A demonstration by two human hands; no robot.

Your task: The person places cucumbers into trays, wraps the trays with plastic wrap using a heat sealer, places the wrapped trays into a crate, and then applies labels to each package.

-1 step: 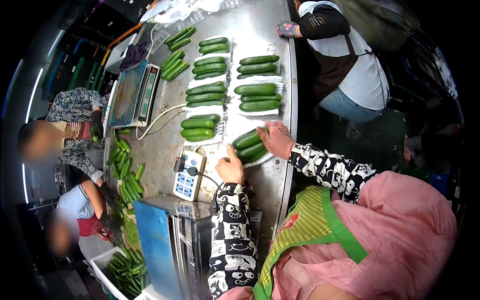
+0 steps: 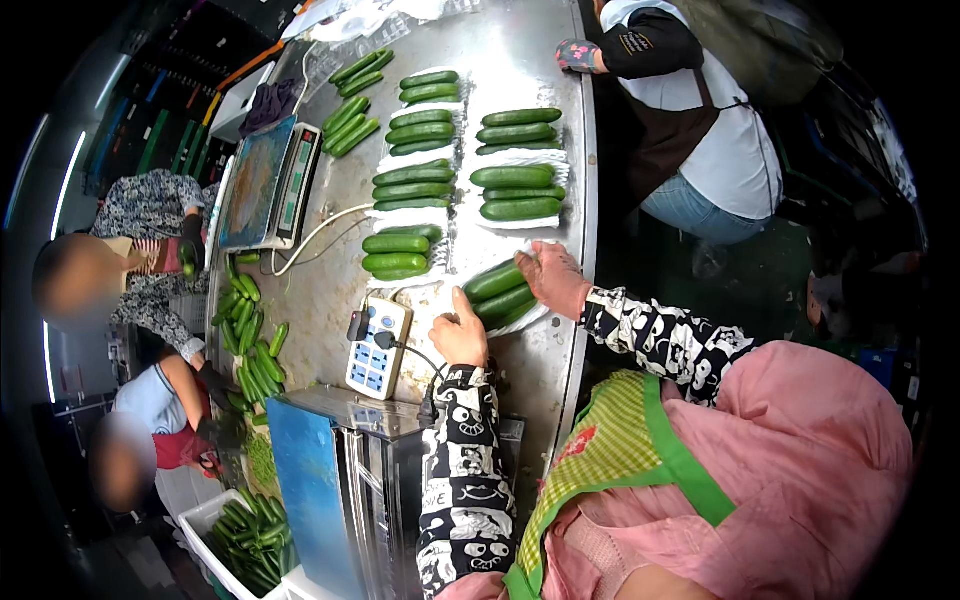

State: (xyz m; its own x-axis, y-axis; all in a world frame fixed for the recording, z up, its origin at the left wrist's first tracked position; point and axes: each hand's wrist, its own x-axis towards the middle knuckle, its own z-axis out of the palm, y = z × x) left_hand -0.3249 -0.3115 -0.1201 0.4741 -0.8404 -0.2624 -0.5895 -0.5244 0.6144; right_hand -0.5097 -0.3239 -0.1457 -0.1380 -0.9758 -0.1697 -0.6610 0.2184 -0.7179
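Observation:
Two or more green cucumbers (image 2: pixel 500 292) lie side by side on white netting near the table's right edge. My right hand (image 2: pixel 556 282), in a pinkish glove, is closed over their right end. My bare left hand (image 2: pixel 460 335) is at their left end, one finger extended along it and the others curled and partly hidden against the bundle. Just beyond, a group of cucumbers (image 2: pixel 516 180) rests on a white net sleeve (image 2: pixel 520 224). To the left, a column of similar groups (image 2: pixel 396 265) runs away from me.
A power strip (image 2: pixel 378 348) with plugs and cables sits left of my hands. Nearer is a machine with a blue panel (image 2: pixel 310 490). A scale (image 2: pixel 270 190), loose cucumbers (image 2: pixel 262 370) and a filled white crate (image 2: pixel 205 530) are farther left. Two people work there; another person (image 2: pixel 690 130) stands at the far right.

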